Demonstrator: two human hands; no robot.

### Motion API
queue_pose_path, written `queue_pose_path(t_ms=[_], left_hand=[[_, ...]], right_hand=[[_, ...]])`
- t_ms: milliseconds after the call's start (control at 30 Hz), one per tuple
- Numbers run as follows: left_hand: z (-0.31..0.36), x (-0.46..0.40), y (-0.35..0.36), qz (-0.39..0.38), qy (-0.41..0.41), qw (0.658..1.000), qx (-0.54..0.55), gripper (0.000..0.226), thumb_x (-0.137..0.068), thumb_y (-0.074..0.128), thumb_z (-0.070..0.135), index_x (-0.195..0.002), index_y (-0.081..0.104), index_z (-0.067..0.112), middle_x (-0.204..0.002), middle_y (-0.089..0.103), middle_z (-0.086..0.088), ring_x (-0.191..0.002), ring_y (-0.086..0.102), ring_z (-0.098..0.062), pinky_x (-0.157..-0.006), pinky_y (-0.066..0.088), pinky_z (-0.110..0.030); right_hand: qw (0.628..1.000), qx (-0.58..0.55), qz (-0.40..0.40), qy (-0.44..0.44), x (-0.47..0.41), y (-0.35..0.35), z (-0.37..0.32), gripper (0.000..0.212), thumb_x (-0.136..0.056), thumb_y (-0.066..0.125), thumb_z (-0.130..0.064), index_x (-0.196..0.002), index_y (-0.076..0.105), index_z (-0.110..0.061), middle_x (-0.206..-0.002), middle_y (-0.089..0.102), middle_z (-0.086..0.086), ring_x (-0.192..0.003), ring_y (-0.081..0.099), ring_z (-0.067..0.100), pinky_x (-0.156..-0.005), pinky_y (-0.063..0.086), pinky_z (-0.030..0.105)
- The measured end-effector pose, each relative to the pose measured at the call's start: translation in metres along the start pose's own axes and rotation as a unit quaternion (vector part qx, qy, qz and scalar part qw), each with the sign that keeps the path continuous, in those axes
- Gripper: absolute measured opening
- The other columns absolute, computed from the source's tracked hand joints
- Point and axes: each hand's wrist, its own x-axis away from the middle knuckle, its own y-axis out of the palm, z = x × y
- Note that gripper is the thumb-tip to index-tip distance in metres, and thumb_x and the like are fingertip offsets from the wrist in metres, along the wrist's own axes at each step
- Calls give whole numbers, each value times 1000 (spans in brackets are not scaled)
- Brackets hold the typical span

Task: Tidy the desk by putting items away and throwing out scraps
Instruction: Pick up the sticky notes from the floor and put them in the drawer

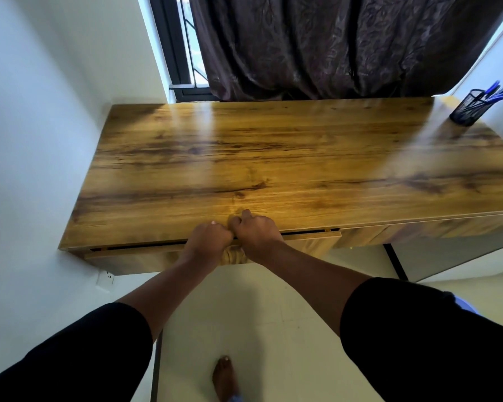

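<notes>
From the head camera I look down on a long wooden desk that fills the middle of the view. Everything below is placed relative to that desk.

At the desk's near edge, a little left of its centre, both hands meet side by side. The left hand is curled into a fist over the top lip of a drawer that sits just under the desktop. The right hand touches the left one and curls over the same lip, its knuckles resting on the desk's edge. I cannot tell how far the fingers wrap behind the drawer front, but both hands look clenched on it. A thin dark gap shows between the drawer front and the desktop, so the drawer stands slightly out.

On the desk's far right corner stands a black mesh pen holder with blue pens leaning out of it.

Behind the desk's far edge hangs a dark patterned curtain, with a black window frame to its left.

Below the near edge, black sleeves cover both upper arms, and a bare foot rests on the pale floor.
</notes>
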Motion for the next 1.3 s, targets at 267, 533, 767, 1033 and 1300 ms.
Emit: queue_pose_path(t_ms=[267,533,767,1033,1300], left_hand=[[-8,-11,-2,56,81,994,35,12,-81,79,18,-93,78,21,-87,75,0,-78,71,-17,-64,52,-27],[-9,-19,23,83,108,991,-10,31,-40,93,11,-50,65,20,-47,55,1,-40,53,-17,-39,34,-19],[-7,-21,26,86,88,992,-10,31,-43,91,6,-52,64,18,-47,52,-1,-41,51,-16,-40,35,-22],[-8,-32,22,63,94,993,28,33,-38,94,14,-52,66,23,-51,60,4,-44,60,-17,-38,40,-21],[-32,-39,-28,-15,167,985,35,33,-85,62,43,-99,74,15,-106,74,-8,-100,68,-30,-86,54,-36]], right_hand=[[999,21,40,-10,-5,10,7,32,-89,69,-23,-118,57,-16,-113,60,9,-76,68,25,-54,40,32],[999,50,16,2,-7,21,2,37,-74,83,-22,-105,64,-18,-101,62,6,-66,66,16,-48,37,26],[997,71,30,-11,-10,18,6,29,-67,85,-17,-90,67,-19,-88,64,5,-56,63,16,-43,43,25],[1000,16,23,2,-16,12,12,27,-80,78,-24,-104,66,-17,-100,65,10,-73,70,28,-55,51,32],[998,-13,-65,17,-8,-25,18,25,-91,65,-32,-110,69,-16,-116,66,11,-105,66,32,-82,53,38]])
